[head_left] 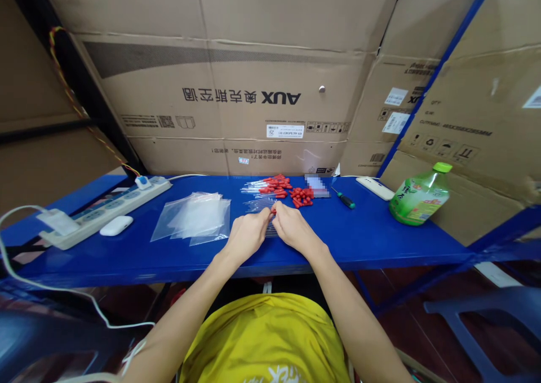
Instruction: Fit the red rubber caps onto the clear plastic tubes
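My left hand and my right hand meet over the middle of the blue table, fingers pinched together. Between the fingertips shows a bit of a small red handle; the fingers hide most of it. Loose thin metal shafts lie beneath and just beyond the hands. Farther back is a pile of red-handled small screwdrivers, their shafts pointing left. Beside it, to the right, sits a heap of loose red handles.
Clear plastic bags lie left of the hands. Farther left are a power strip and a white earphone case. On the right are a green-and-black screwdriver, a white phone and a green bottle. Cardboard walls the back.
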A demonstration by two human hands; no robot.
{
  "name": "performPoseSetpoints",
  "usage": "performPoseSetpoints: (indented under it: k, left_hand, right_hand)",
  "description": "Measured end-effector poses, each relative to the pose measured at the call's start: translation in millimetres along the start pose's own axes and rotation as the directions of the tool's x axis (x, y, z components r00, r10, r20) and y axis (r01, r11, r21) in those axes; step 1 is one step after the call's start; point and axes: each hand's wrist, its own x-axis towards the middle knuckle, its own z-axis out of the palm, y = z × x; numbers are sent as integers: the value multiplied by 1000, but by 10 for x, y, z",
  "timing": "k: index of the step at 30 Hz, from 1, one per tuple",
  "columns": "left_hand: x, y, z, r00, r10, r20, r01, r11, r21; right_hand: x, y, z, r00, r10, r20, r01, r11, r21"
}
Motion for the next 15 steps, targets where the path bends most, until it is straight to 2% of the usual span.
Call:
performPoseSetpoints:
  k: [3, 6, 11, 15]
  left_hand:
    - [1, -33, 32, 999, 11, -36, -13, 998, -56]
    - [8, -79, 65, 997, -14, -78, -3, 978, -207]
    - [34, -151, 113, 991, -41, -129, -34, 845, -533]
    - [65, -179, 135, 985, -27, -168, -83, 787, -611]
  right_hand:
    - [-6, 6, 0, 1000, -6, -17, 6, 999, 41]
    - [-17, 31, -16, 996, -23, -87, 32, 994, 109]
    - [-29, 114, -57, 979, -17, -202, 62, 974, 217]
    - [-18, 122, -63, 975, -82, -206, 120, 977, 178]
